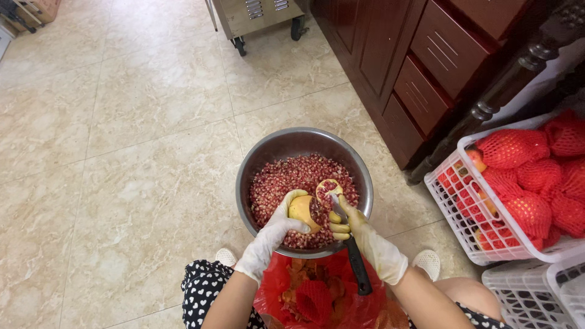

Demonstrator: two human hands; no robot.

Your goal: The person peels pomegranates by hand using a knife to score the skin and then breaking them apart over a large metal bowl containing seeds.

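**Gloved hands worked a pomegranate over a steel bowl**

Nearest the camera, a red plastic bag (pixel 317 298) of peel scraps lay between the person's knees. Above it, the left hand (pixel 274 234), gloved, had its grip closed around a cut pomegranate (pixel 306 210) held over the steel bowl (pixel 268 152) of loose red seeds. The right hand (pixel 365 234), also gloved, gripped a black-handled knife (pixel 356 262), its blade seemingly against the fruit, though partly hidden. A white basket (pixel 463 213) of net-wrapped fruit stood to the right, on the tiled floor (pixel 122 152).
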